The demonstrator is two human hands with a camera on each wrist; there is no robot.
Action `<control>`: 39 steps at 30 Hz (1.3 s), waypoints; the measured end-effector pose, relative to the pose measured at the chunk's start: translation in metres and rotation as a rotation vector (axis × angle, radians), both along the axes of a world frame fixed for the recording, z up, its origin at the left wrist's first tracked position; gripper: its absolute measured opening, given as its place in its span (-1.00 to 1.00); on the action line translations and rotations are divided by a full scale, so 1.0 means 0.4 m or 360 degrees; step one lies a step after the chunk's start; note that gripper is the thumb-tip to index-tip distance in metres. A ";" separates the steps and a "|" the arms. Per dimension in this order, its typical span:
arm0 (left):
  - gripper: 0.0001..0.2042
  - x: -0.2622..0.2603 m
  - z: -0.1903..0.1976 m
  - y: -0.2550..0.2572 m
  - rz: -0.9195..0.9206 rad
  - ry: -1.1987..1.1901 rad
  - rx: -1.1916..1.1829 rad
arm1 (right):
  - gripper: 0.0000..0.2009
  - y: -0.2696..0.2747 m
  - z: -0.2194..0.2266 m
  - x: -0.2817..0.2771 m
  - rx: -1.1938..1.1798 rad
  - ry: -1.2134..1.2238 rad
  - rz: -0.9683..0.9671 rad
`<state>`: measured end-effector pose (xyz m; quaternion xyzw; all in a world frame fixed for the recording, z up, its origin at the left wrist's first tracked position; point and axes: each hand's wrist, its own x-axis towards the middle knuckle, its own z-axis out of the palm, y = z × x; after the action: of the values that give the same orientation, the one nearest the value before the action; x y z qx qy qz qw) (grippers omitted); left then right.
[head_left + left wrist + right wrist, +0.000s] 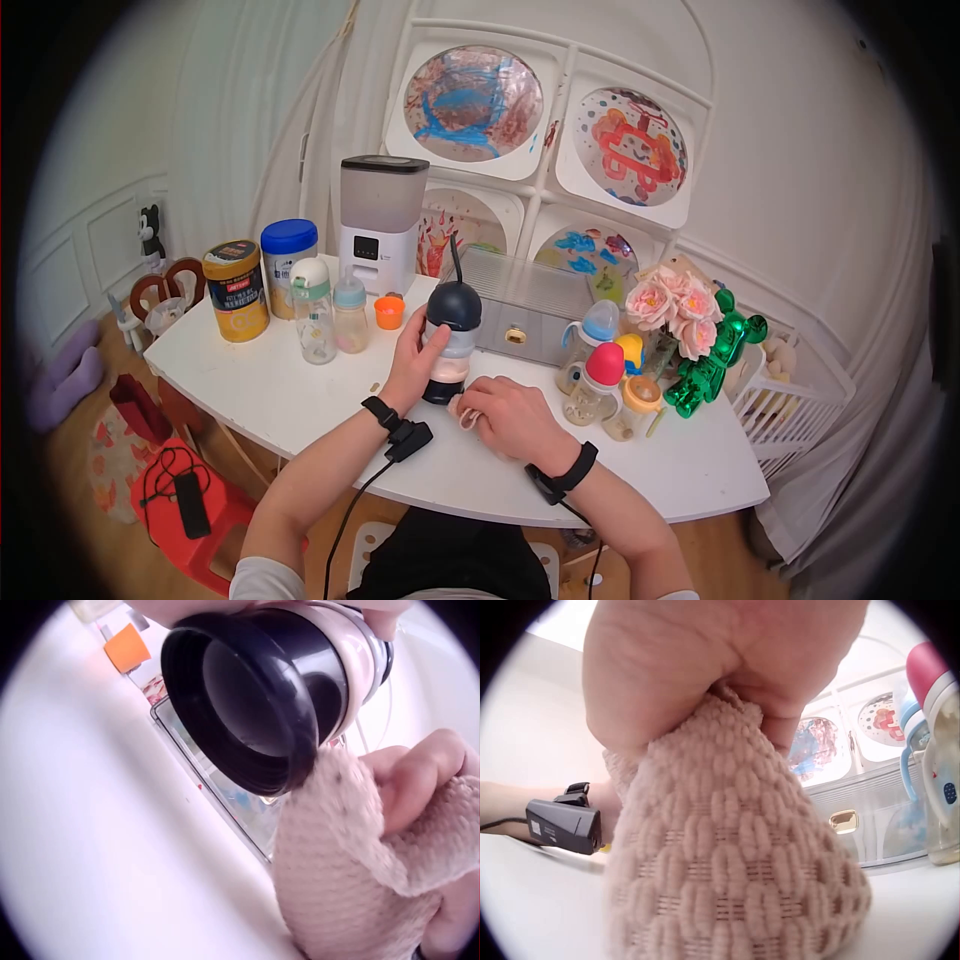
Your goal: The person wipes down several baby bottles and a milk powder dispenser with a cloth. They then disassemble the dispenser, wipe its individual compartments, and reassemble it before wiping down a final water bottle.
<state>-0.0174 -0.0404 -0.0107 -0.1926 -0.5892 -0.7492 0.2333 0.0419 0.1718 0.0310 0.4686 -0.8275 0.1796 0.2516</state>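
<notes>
My left hand grips a stacked container with a dark domed lid, pale middle sections and a dark base. In the left wrist view the dark hollow base faces the camera. My right hand pinches a pink textured cloth beside the container's base. The cloth touches the base's rim in the left wrist view. In the right wrist view the cloth hangs bunched from my right hand; some fingertips are hidden.
On the white table stand a yellow can, a blue-lidded jar, bottles, an orange cup and a dispenser. More bottles, pink flowers and a green bear figure are at the right.
</notes>
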 end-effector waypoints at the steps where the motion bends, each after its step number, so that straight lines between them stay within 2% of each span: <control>1: -0.41 0.005 0.002 0.000 -0.0003 0.0087 -0.0074 | -0.80 0.004 0.001 -0.002 0.0130 -0.0074 -0.0050; 2: -0.41 0.008 0.002 -0.001 -0.0010 0.0175 -0.0144 | -0.81 0.008 0.001 -0.003 0.0263 -0.0148 -0.0102; 6: -0.42 0.005 0.011 -0.010 -0.0104 0.0189 0.0001 | -0.84 0.020 0.009 -0.013 0.0171 -0.0159 -0.0160; 8: -0.43 0.009 0.013 -0.012 -0.0109 0.0142 -0.0028 | -0.82 0.030 0.022 -0.024 -0.0425 -0.0021 -0.0155; 9: -0.43 0.012 0.015 -0.010 -0.0098 0.0145 -0.0014 | -0.69 0.045 0.014 -0.039 -0.0606 -0.0078 -0.0075; 10: -0.44 0.014 0.019 -0.004 -0.0247 0.0042 0.0048 | -0.69 0.039 0.021 -0.044 -0.0594 -0.0078 -0.0066; 11: -0.45 0.018 0.021 0.001 -0.0401 -0.0063 0.0107 | -0.66 0.031 0.032 -0.050 -0.0817 0.0127 -0.0023; 12: -0.45 0.021 0.022 0.006 -0.0402 -0.0065 0.0113 | -0.62 0.027 0.039 -0.054 -0.1040 0.0334 0.0016; 15: -0.40 0.020 0.011 0.020 -0.0598 -0.0149 -0.0252 | -0.50 0.018 0.038 -0.059 -0.0975 0.0393 -0.0029; 16: -0.40 0.029 0.015 0.026 -0.0602 -0.0154 -0.0248 | -0.50 0.019 0.036 -0.063 -0.0971 0.0388 -0.0034; 18: -0.36 0.052 0.027 0.040 -0.0506 -0.0199 -0.0334 | -0.45 0.022 0.032 -0.070 -0.0712 0.0414 -0.0040; 22: -0.29 0.035 0.017 0.034 -0.0432 -0.0172 -0.0358 | -0.42 0.016 0.024 -0.062 -0.0696 0.0380 -0.0073; 24: -0.22 0.007 -0.003 0.033 -0.0371 -0.0243 -0.0121 | -0.42 0.013 0.020 -0.053 -0.0652 0.0324 -0.0059; 25: -0.19 0.002 -0.001 0.030 -0.0442 -0.0316 0.0014 | -0.42 0.010 0.015 -0.049 -0.0659 0.0319 -0.0066; 30: -0.25 -0.014 -0.013 0.017 -0.0264 -0.0294 0.0171 | -0.43 -0.006 0.004 -0.032 -0.0453 0.0269 0.0026; 32: -0.34 -0.011 -0.006 0.017 -0.0043 -0.0174 0.0065 | -0.43 -0.008 0.006 -0.025 -0.0454 0.0267 0.0041; 33: -0.34 -0.009 -0.002 0.018 -0.0047 -0.0174 0.0060 | -0.44 -0.007 0.007 -0.023 -0.0453 0.0266 0.0053; 35: -0.40 0.020 0.032 0.024 -0.0301 -0.0247 0.0488 | -0.44 -0.007 0.011 -0.018 -0.0393 0.0268 0.0078; 39: -0.45 0.014 0.030 0.010 -0.0264 -0.0295 0.0542 | -0.49 -0.008 0.007 -0.009 -0.0298 0.0261 0.0074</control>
<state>-0.0119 -0.0365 0.0013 -0.1285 -0.4552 -0.8691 0.1449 0.0384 0.1685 0.0340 0.4753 -0.7726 0.2230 0.3570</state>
